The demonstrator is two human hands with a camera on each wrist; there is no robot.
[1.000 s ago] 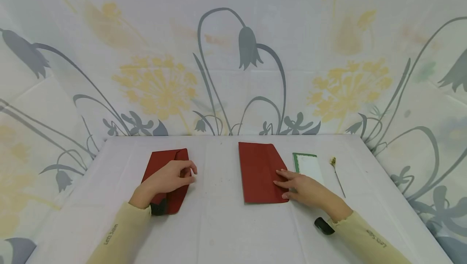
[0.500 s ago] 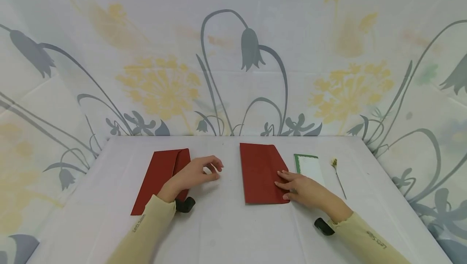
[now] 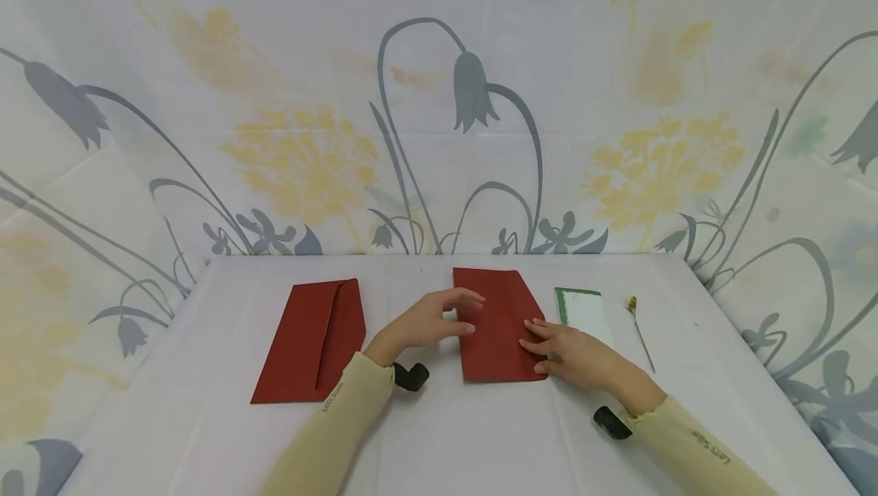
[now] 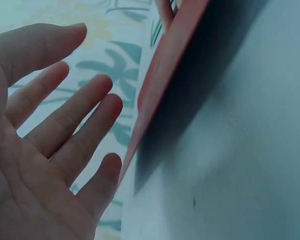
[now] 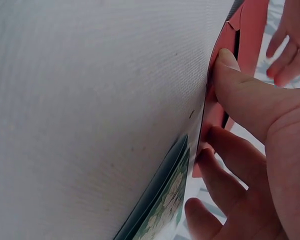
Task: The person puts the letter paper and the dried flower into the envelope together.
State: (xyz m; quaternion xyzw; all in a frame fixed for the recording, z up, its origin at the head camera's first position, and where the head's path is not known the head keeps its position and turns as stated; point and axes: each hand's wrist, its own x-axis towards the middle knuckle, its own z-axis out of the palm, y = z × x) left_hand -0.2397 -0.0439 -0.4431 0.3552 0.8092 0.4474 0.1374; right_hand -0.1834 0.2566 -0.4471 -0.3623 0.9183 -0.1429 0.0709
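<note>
A red envelope (image 3: 490, 328) lies at the middle of the table. The fingertips and thumb of my right hand (image 3: 579, 359) rest on its right part, near the edge; in the right wrist view the thumb and fingers touch the red paper (image 5: 252, 35). My left hand (image 3: 425, 321) hovers at the envelope's left edge, fingers relaxed and slightly bent, holding nothing. From the left wrist view, its palm and fingers (image 4: 70, 135) stand apart from the paper. A second red envelope (image 3: 295, 351) lies at left, its flap on the right side.
To the right of my right hand lies a white card with a green border (image 3: 583, 313), partly hidden. Farther right is a dried flower (image 3: 638, 328) on a thin stem. White cloth covers the table (image 3: 494, 443), and a floral-patterned curtain (image 3: 315, 62) stands behind.
My left hand has moved right, from over the left envelope to the left edge of the middle one. My right hand has stayed on the middle envelope.
</note>
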